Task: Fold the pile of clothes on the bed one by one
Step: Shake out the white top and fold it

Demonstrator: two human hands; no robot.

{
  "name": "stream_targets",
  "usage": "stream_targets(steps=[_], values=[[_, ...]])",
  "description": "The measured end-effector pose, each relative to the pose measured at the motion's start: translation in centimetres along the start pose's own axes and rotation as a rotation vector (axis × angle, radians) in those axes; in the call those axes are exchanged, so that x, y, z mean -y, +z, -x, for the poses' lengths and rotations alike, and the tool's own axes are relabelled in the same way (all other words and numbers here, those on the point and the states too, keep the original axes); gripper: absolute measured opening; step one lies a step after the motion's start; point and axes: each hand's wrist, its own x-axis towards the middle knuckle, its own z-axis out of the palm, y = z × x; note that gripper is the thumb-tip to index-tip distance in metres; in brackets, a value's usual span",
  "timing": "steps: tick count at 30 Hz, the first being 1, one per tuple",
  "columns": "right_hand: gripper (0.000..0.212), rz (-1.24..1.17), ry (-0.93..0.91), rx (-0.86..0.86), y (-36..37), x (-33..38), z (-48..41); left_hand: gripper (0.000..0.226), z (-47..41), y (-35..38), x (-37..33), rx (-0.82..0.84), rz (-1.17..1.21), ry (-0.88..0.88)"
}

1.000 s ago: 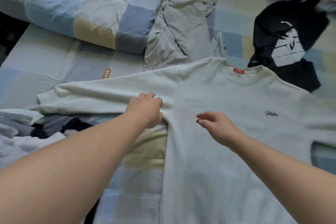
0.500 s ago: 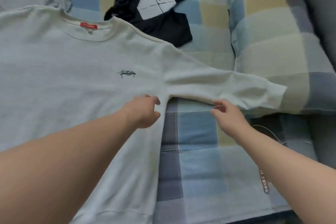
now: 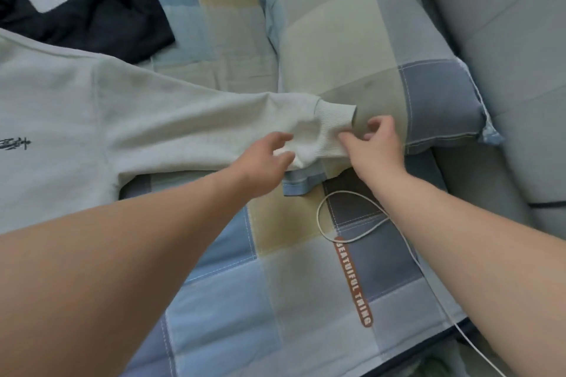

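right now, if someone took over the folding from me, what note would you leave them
Left hand: at the sleeve just short of the cuff, fingers loosely round the fabric; firm grip unclear.
Right hand: pinches the cuff at its lower corner.
Things: pale sweatshirt lies flat, front up, sleeve stretched out with the cuff on the pillow. Black garment lies beyond it. White cable lies on the bedspread.
Done: sweatshirt spread out; no fold visible.
Left: probably fold this sleeve in, then the body, then the black garment.
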Motion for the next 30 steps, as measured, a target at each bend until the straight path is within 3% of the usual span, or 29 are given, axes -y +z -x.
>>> stream_targets(steps=[4,7,10,13,15,18,20,24,30], values=[[0.015,-0.007,-0.051,0.185,0.9,0.6,-1.5,0.031,-1.7,1.4,-3.3,0.028,0.347,-0.115],[0.005,-0.181,-0.126,0.290,1.2,2.0,0.2,0.042,-1.2,0.6,-4.3,0.041,0.490,-0.164],[0.025,-0.441,-0.057,0.478,1.6,4.6,2.8,0.068,0.1,-2.7,-4.0,0.020,0.668,-0.250],[0.050,-0.547,0.056,0.683,2.7,7.5,4.8,0.091,1.9,-7.7,-3.0,0.097,0.704,-0.283],[0.053,-0.674,0.141,0.759,3.8,9.7,6.0,0.077,3.7,-11.0,-2.7,0.081,0.696,-0.306],[0.050,-0.937,0.333,0.765,5.8,13.4,8.1,0.025,5.9,-15.3,-2.0,-0.132,0.736,-0.355],[0.042,-0.872,0.355,0.656,8.3,16.3,10.5,0.007,7.9,-19.4,-0.4,-0.265,0.779,-0.380],[0.029,-0.417,0.050,0.433,15.3,21.3,16.0,0.016,11.8,-28.1,4.5,-0.363,0.750,-0.394],[0.045,-0.247,-0.207,0.584,28.4,30.1,27.7,0.017,19.9,-43.3,14.8,-0.449,0.684,-0.282]])
